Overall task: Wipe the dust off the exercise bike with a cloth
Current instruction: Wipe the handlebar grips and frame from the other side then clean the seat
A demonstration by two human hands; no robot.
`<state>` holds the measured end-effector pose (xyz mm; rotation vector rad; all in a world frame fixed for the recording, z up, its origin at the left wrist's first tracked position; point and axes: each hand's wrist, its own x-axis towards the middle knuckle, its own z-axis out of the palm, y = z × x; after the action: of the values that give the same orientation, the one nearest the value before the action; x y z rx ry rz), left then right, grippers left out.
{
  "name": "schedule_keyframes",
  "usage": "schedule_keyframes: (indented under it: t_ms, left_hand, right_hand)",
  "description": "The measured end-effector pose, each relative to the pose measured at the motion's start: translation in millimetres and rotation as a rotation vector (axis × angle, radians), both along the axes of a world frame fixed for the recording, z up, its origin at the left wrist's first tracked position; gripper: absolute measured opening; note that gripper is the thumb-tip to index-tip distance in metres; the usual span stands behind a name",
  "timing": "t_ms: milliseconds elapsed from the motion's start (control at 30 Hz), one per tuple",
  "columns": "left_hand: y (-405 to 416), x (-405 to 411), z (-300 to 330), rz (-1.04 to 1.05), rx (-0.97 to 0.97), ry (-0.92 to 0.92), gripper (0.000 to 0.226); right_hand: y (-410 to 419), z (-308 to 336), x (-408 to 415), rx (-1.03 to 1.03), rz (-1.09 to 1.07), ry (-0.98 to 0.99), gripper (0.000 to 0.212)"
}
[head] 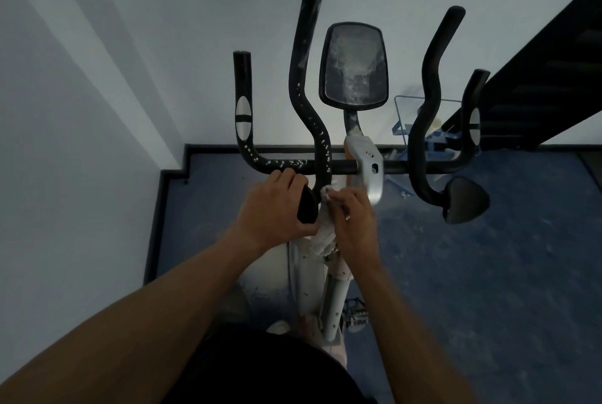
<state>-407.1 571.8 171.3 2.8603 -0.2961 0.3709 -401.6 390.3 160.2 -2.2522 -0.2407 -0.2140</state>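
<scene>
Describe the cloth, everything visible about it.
The cloth is white, looks like soft textured fabric, and is bunched up. The right hand holds it, pressing its top end against the lower curve of the bike's black handlebar; the rest hangs crumpled below. The left hand grips the black pad beside it.

Exercise bike (368, 175): black curved handlebars flecked white, dusty dark console upright at centre, grey stem below. White cloth (324, 236) bunched against left inner handlebar's lower bend, just left of stem.
</scene>
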Motion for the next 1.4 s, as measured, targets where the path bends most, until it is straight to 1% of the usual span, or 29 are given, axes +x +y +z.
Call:
schedule_keyframes:
  t_ms: [133, 233, 300, 400, 467, 533, 633, 700, 767, 900, 1000, 1133, 1233, 1300, 1400]
  left_hand:
    - [0.0, -0.6, 1.0, -0.009, 0.001, -0.014, 0.076]
    - [0.5, 0.0, 0.9, -0.008, 0.009, -0.01, 0.075]
    - [0.7, -0.1, 0.8, -0.005, 0.004, -0.003, 0.074]
    - [0.7, -0.5, 0.8, -0.006, 0.004, 0.003, 0.073]
    - [0.5, -0.5, 0.5, -0.01, 0.0, -0.001, 0.073]
    - [0.2, -0.4, 0.2, -0.009, 0.003, -0.001, 0.073]
    - [0.1, -0.2, 1.3, -0.008, 0.0, -0.017, 0.074]
    - [0.1, -0.3, 1.2, -0.012, -0.012, -0.017, 0.074]
    - [0.5, -0.2, 0.3, -0.009, -0.013, -0.01, 0.073]
    - [0.3, -0.3, -1.1, -0.02, -0.017, -0.017, 0.072]
    - [0.2, 0.4, -0.1, -0.026, -0.017, -0.028, 0.072]
    - [1.3, 0.3, -0.5, -0.025, -0.038, -0.01, 0.072]
    - [0.9, 0.2, 0.5, -0.019, -0.029, -0.006, 0.072]
    - [1.1, 0.0, -0.2, -0.022, -0.02, -0.02, 0.071]
    - [1.1, 0.4, -1.4, -0.032, -0.032, -0.038, 0.073]
  right_hand:
    - [2.9, 11.9, 19.0, 0.037, -0.068, -0.045, 0.012]
    - [8.3, 11.0, 15.9, -0.015, -0.003, -0.035, 0.012]
    - [5.4, 4.1, 3.7, -0.011, 0.009, 0.0, 0.012]
    - [1.0, -0.3, -5.9, 0.083, -0.016, 0.057, 0.012]
    - [6.0, 6.7, -0.3, 0.201, -0.142, 0.113, 0.004]
    - [14.1, 13.2, 6.8, 0.284, -0.253, 0.149, 0.008]
    - [21.8, 5.7, 5.4, 0.308, -0.253, 0.212, 0.008]
    - [18.4, -0.5, 0.1, 0.267, -0.254, 0.239, 0.014]
    - [15.7, 5.6, 0.4, 0.218, -0.24, 0.215, 0.019]
    - [22.1, 25.0, 15.9, 0.03, -0.126, 0.022, 0.02]
    - [25.1, 20.0, 17.2, -0.101, -0.008, -0.006, 0.024]
    - [10.4, 21.2, 10.4, -0.169, 0.129, 0.029, 0.024]
    - [12.7, 38.5, 24.7, -0.188, 0.122, -0.046, 0.019]
    - [19.7, 41.3, 35.0, -0.234, 0.148, -0.108, 0.019]
    - [21.0, 33.9, 30.0, -0.268, 0.178, 0.003, 0.026]
